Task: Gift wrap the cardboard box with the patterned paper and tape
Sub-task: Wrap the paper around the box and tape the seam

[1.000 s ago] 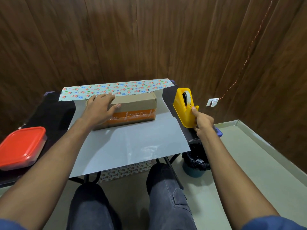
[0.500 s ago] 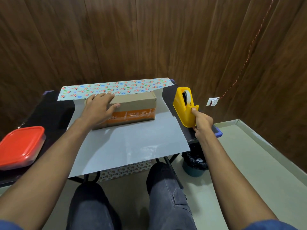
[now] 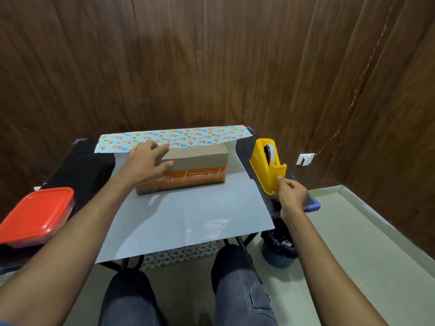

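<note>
The cardboard box (image 3: 200, 158) with an orange band lies on the wrapping paper (image 3: 188, 215), whose white side faces up. The paper's floral far edge (image 3: 188, 136) is folded up behind the box. My left hand (image 3: 146, 161) rests flat on the box's left end, fingertips reaching the floral edge. A yellow tape dispenser (image 3: 263, 165) with a white tape roll (image 3: 271, 150) stands right of the paper. My right hand (image 3: 290, 194) is at the dispenser's near end, fingers pinched at the tape by the cutter. The tape strip itself is too thin to make out.
A red-lidded container (image 3: 35, 212) sits at the left edge of the black table (image 3: 77, 165). A lined bin (image 3: 279, 248) stands on the floor under the table's right corner. More floral paper (image 3: 179, 255) hangs under the table. Wood panelling is close behind.
My right hand has slipped a little down and toward me from the dispenser's front post. My left hand's fingers have stretched further toward the floral edge. The box has not moved.
</note>
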